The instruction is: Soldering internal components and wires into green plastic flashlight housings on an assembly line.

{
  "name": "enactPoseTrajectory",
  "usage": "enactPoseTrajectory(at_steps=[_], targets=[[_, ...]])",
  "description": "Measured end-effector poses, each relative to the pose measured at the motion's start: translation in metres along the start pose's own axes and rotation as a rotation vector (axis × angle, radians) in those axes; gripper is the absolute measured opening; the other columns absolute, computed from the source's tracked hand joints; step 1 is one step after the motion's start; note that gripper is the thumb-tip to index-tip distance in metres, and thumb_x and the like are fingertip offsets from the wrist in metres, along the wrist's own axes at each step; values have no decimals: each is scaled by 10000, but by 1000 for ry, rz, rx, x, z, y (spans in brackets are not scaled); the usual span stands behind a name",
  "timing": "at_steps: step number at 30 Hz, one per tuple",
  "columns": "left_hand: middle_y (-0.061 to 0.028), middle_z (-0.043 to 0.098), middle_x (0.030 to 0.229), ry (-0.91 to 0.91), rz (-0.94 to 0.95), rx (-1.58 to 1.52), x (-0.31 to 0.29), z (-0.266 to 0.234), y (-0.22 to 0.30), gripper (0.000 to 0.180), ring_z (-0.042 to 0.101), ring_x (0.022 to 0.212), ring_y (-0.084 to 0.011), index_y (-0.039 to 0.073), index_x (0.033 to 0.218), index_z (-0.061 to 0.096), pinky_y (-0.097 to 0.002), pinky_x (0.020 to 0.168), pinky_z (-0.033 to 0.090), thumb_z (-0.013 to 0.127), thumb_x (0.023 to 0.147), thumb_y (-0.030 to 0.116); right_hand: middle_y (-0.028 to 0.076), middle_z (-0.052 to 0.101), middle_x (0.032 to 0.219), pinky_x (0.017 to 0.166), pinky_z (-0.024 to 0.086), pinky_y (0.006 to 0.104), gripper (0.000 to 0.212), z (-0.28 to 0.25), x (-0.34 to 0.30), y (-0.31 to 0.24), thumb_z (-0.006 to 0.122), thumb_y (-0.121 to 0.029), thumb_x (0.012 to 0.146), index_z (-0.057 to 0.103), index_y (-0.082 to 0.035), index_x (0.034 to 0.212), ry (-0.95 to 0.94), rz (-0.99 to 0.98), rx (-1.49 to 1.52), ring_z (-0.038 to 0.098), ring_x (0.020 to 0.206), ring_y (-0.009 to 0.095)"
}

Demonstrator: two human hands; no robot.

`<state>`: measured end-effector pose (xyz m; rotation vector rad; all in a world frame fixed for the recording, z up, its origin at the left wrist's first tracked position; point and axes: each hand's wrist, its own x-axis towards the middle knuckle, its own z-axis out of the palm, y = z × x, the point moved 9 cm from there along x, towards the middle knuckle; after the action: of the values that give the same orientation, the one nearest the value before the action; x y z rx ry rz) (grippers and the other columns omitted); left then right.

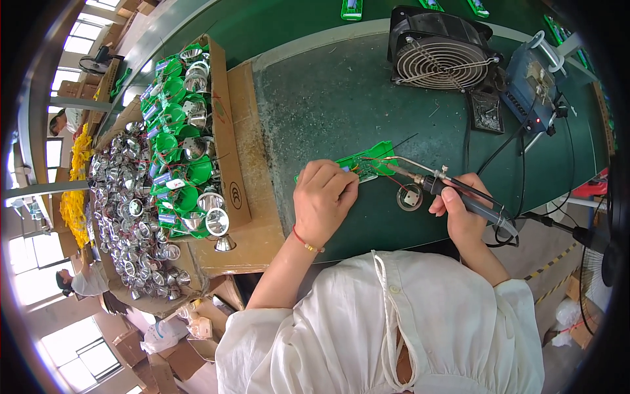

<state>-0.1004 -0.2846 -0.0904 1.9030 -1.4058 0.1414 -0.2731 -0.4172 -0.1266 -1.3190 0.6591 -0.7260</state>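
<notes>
A green plastic flashlight housing [383, 155], with a small circuit board and thin wires in it, lies tilted on the green work mat. My left hand [321, 199] is closed over its left part; the fingertips hide what they pinch there. In my right hand [463, 211] is a soldering iron [474, 205] with a thin metal feed tube alongside. Its tip points left, reaching over the board close to the left fingertips; I cannot tell whether it touches. A round reflector [409, 197] sits just below the iron, beside the housing, with a red wire near it.
On the left stands a cardboard box [230, 144] of green housings and reflectors, beside a heap of loose silver reflectors [131, 217]. A black fan [443, 59] and a blue solder-feeding unit [531, 88] with cables occupy the back right. More green housings [352, 9] lie beyond.
</notes>
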Motion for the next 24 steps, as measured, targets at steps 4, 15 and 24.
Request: enactPoseTrajectory(at_steps=[4, 15, 24], targets=[[-48, 594, 716, -18, -3, 10, 1, 1, 0, 146, 579, 775, -233, 58, 709, 633, -319, 669, 476, 693, 597, -15, 103, 590, 647, 470, 471, 218, 149, 0, 0, 4, 597, -87, 828, 508, 27, 862, -2, -2, 22, 586, 542, 126], [-103, 570, 905, -398, -128, 164, 18, -19, -16, 499, 569, 852, -279, 79, 1033, 597, -344, 730, 484, 745, 557, 94, 96, 588, 653, 464, 459, 211, 124, -25, 10, 1, 586, -68, 828, 512, 25, 866, 76, -25, 10, 583, 534, 122], [-121, 586, 900, -221, -400, 429, 123, -17, -124, 416, 571, 881, -300, 71, 955, 627, -385, 774, 468, 694, 579, 236, 94, 572, 604, 446, 434, 210, 113, -37, 22, 11, 585, -76, 827, 516, 13, 840, 108, -22, 25, 563, 502, 126]])
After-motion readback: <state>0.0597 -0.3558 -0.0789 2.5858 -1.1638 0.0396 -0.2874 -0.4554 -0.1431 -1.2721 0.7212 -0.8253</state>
